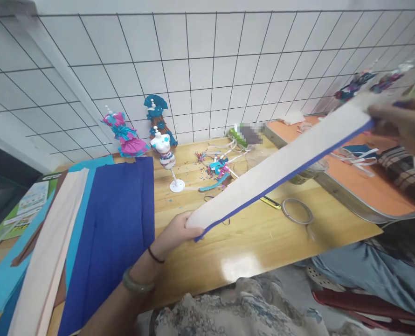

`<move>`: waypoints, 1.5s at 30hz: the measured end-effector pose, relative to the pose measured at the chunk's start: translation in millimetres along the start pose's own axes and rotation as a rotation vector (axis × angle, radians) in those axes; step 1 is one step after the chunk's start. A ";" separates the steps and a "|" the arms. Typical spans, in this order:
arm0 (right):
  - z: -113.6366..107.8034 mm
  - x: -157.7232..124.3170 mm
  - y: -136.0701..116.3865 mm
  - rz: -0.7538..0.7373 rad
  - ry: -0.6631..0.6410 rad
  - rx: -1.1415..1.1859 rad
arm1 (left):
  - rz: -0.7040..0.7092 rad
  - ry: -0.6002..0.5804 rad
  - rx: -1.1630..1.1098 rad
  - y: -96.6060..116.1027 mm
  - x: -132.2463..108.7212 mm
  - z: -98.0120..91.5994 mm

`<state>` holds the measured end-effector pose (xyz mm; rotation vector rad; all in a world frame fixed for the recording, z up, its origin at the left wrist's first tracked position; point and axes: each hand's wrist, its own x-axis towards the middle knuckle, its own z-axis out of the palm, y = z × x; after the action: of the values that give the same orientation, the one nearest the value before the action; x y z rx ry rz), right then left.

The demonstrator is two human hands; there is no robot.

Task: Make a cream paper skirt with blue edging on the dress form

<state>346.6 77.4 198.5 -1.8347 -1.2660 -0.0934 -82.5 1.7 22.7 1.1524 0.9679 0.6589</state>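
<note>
1. Head view: your left hand (174, 234), at seven o'clock, has its fingers clamped on one end of the cream-and-blue strip (284, 165).
2. Your right hand (400, 122), near three o'clock, pinches the other end; the strip slants between, above the table (207, 273).
3. Blue material (120, 224) lies at eight o'clock.

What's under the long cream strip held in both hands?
A dark blue layer peeks out below the long cream strip, which covers the rest, hiding its full width. Further down, the yellow wooden tabletop shows, also partly covered.
</note>
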 end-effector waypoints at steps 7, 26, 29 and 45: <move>11.7 -94.5 80.8 0.507 -0.091 0.286 | -0.078 0.214 0.014 -11.0 -41.7 -39.4; 29.0 -188.5 163.4 0.613 -0.299 0.267 | -0.275 0.343 0.543 -29.1 -50.9 -28.9; 27.5 -187.5 158.2 0.561 -0.336 0.251 | -0.271 0.414 0.537 -29.0 -53.9 -27.2; 45.3 -186.3 138.2 0.415 -0.302 0.305 | -0.268 0.556 0.627 -29.0 -78.1 -46.4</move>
<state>348.4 -38.5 -7.5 -1.8428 -1.0006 0.5909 -160.7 -52.1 12.7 1.3683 1.8598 0.4706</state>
